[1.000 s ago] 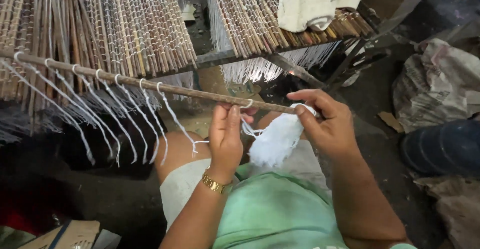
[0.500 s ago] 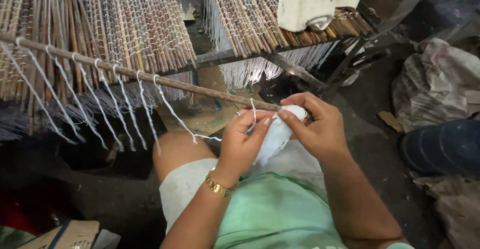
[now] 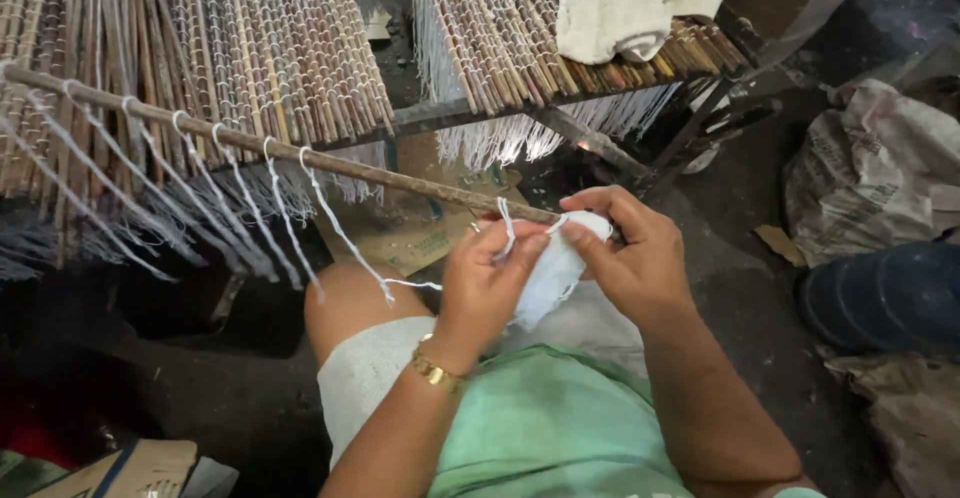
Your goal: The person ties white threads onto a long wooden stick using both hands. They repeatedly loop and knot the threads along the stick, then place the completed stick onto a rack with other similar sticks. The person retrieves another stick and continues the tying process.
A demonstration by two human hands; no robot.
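One long stick (image 3: 330,163) crosses the lap, six white strings (image 3: 255,208) knotted along it. The left hand (image 3: 485,283) pinches a seventh string at its near end; the right hand (image 3: 625,258) grips a white thread bundle (image 3: 550,273).

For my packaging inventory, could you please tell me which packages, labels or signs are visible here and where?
Printed sack: right, on the floor, crumpled, greyish-white with dark print.
Flattened cardboard: on the floor under the stick, brown, blue markings.
Cardboard box: bottom left corner, tan, blue stripe.
No signs or screens.
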